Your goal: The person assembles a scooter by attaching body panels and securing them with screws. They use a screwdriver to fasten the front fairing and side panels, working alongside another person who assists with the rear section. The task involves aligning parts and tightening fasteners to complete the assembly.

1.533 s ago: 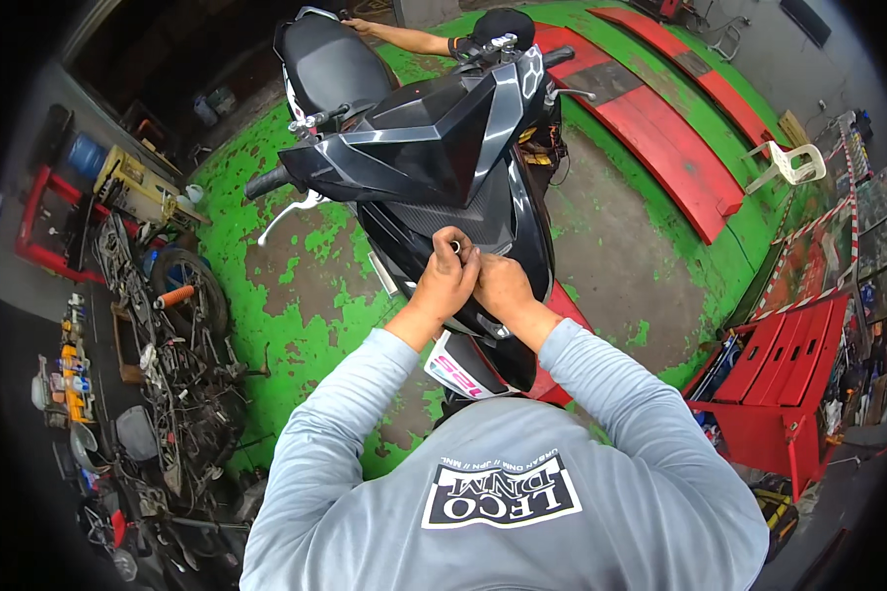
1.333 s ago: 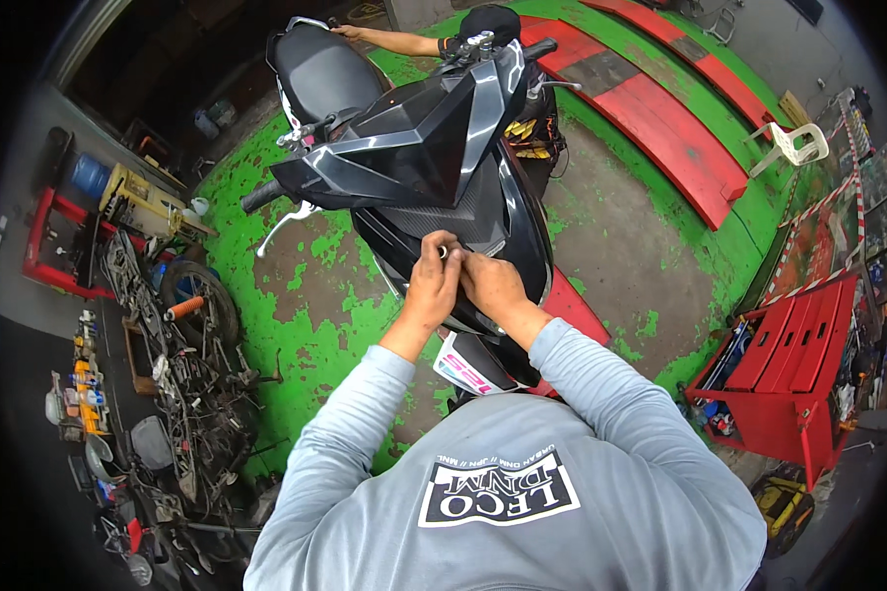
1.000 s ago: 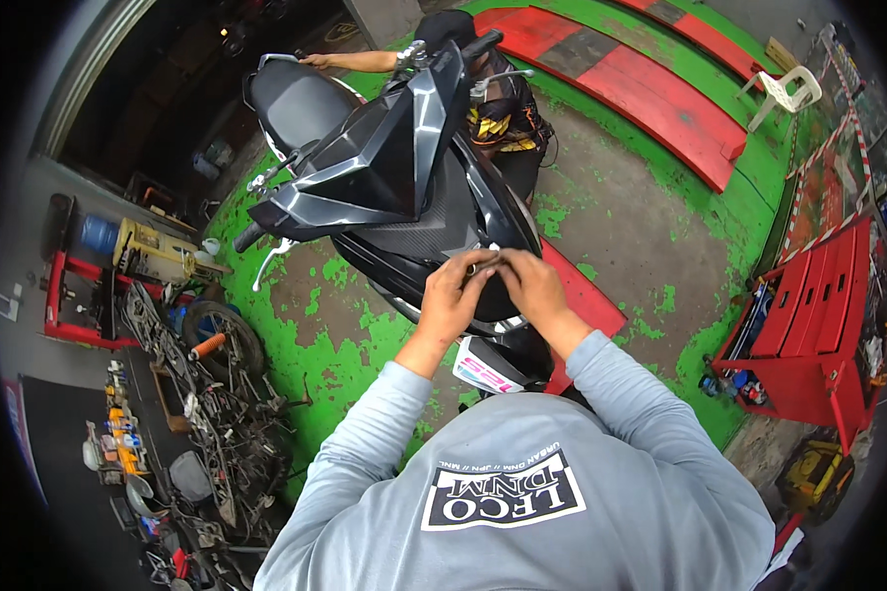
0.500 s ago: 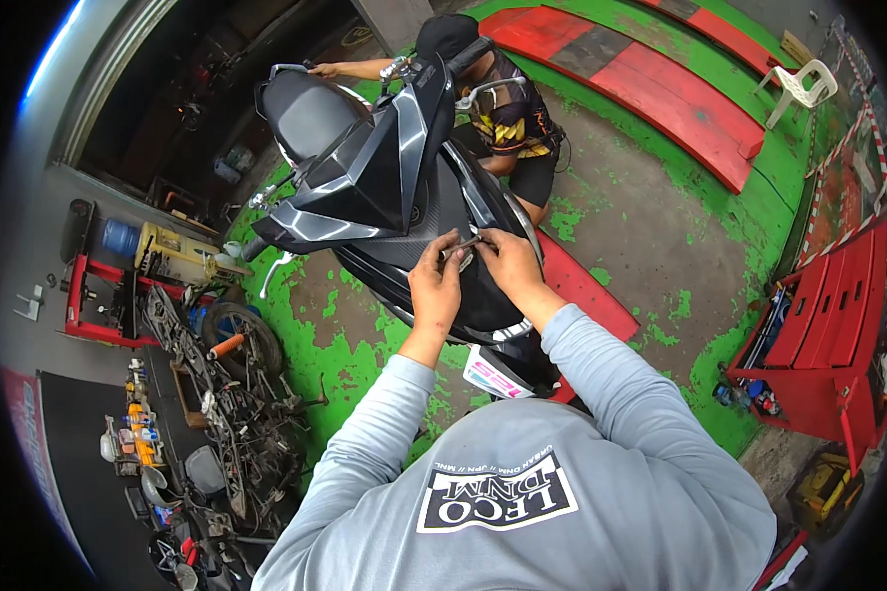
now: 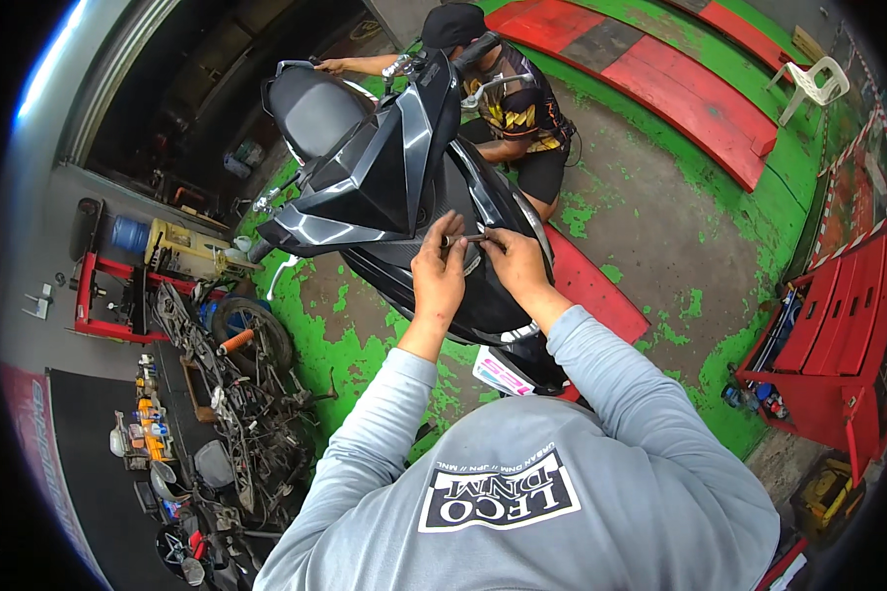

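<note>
Both hands meet over the black scooter's [image 5: 404, 197] body panel: the left hand [image 5: 439, 276] has its fingers curled, fingertips pinching one end of a small dark screwdriver-like tool [image 5: 463, 239], and the right hand [image 5: 512, 261] closes its fingertips on the other end, so the tool lies level between the two, right against the panel. Grey sleeves run back from both wrists. Just beyond the hands the scooter's angular grey and black fairing rises, with the seat [image 5: 310, 108] behind it. On the far side a second person [image 5: 517, 98] in a dark cap crouches, one hand on the seat's rear. Off right, a red tool cabinet [image 5: 823, 335] stands with drawers pulled out; what lies inside is too small to tell. Far off sits a white plastic chair [image 5: 813, 84].
</note>
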`<state>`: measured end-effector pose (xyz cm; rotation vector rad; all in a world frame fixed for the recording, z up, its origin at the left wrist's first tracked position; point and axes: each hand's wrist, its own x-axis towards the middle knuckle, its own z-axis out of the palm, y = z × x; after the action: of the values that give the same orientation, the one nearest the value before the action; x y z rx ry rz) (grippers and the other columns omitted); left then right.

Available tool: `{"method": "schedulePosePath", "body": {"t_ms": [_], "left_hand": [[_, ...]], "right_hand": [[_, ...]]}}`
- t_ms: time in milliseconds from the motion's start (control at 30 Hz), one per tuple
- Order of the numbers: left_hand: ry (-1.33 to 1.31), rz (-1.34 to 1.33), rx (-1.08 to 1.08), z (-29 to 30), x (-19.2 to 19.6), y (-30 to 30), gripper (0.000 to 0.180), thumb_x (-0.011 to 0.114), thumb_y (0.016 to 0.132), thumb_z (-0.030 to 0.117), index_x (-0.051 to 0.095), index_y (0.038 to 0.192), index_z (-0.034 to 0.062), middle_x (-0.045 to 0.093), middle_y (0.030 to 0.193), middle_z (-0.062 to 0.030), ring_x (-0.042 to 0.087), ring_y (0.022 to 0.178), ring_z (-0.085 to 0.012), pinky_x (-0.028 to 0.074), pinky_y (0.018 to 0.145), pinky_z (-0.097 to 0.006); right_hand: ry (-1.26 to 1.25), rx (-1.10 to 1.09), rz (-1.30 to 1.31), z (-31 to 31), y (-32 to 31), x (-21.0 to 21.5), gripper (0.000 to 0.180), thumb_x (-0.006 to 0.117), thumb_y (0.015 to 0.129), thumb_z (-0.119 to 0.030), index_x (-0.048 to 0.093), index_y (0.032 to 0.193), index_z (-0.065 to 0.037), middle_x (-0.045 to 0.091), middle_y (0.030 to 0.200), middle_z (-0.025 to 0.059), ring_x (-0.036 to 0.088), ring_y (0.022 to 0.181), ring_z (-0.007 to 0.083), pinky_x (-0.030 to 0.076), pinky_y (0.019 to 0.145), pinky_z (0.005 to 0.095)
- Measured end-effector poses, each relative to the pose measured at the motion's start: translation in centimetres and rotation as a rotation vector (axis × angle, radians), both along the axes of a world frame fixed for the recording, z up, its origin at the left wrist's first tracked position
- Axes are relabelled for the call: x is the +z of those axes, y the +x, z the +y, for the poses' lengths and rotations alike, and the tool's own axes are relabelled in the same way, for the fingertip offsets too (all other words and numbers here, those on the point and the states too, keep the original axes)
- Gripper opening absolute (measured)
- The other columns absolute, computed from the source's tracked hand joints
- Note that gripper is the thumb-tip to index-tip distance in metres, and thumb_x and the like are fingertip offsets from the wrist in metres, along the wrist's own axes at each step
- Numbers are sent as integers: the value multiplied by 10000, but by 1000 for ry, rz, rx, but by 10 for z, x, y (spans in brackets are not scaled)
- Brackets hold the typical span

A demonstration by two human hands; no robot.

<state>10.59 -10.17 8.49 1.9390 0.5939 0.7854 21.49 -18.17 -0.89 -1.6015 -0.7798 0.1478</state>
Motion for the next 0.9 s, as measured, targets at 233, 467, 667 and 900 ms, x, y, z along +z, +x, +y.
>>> {"method": "schedulePosePath", "body": {"t_ms": [233,467,667,900], "left_hand": [[114,-24,-139,-3,14,46,488,564,971,-21,445,1440,41,663,1295,-228,648,1227,-326,531,1000,-384],[-62,186,-328,13,3,91,386,565,1006,102,448,1360,3,697,1152,-234,695,1079,-367,534,912,-424],[320,498,-329,27,-23,136,476,582,995,241,366,1332,-18,646,1098,-364,616,1113,-507,486,951,-513],[416,793,-413,33,-47,176,533,535,958,165,327,1376,-92,619,1130,-418,601,1142,-516,491,973,-506]], "right_hand": [[67,16,345,8,-1,-7,208,724,901,-100,738,1063,30,753,919,204,760,840,265,573,750,344],[23,33,401,12,15,-23,195,725,892,-123,746,1021,22,757,891,186,753,820,276,564,740,362],[-111,-7,278,6,19,-16,147,692,906,-103,734,874,34,733,746,99,692,647,177,531,618,301],[-47,98,687,4,21,-12,217,664,953,-156,708,918,54,711,745,108,680,575,178,537,508,312]]}}
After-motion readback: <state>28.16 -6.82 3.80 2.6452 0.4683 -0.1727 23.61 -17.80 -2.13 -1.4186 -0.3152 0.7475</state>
